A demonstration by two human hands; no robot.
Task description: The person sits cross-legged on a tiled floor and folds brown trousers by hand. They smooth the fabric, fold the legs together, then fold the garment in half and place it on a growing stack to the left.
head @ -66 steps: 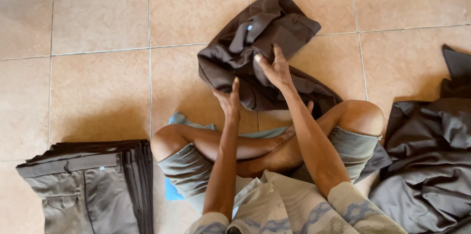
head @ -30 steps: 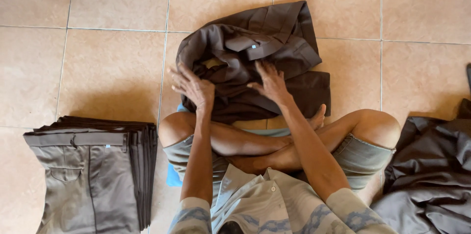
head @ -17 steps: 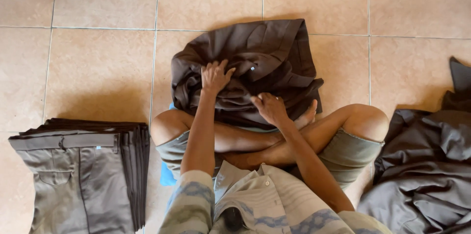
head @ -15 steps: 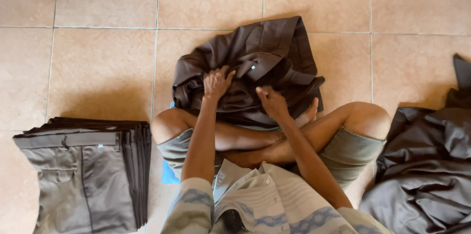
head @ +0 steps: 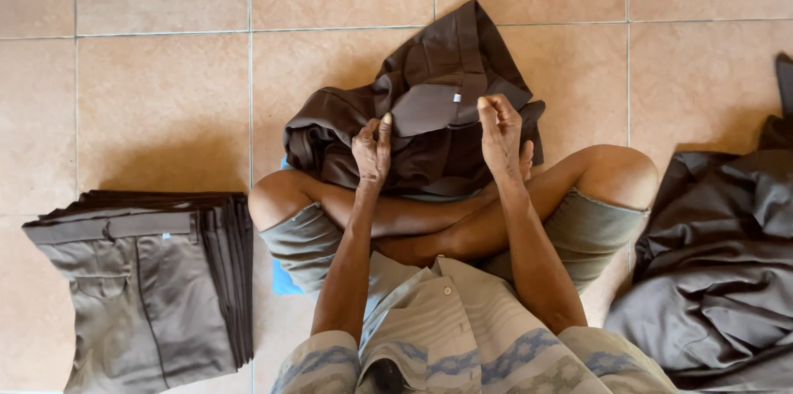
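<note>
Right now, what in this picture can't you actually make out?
- Dark brown garment: crumpled, so its full shape is hidden by its own folds.
- Left hand and right hand: the fingers curl into the cloth, tips hidden.
- Grey cloth pile: cut off by the right edge.
- Folded trousers stack: lower part cut off at the bottom edge.

Soft, even daylight, faint shadows on tiles, sharp focus throughout.

Both hands have moved to the waistband of the brown trousers (head: 429, 105): the left hand (head: 372, 150) and right hand (head: 500, 134) now pinch it and lift it, where earlier they pressed the cloth flat.
</note>
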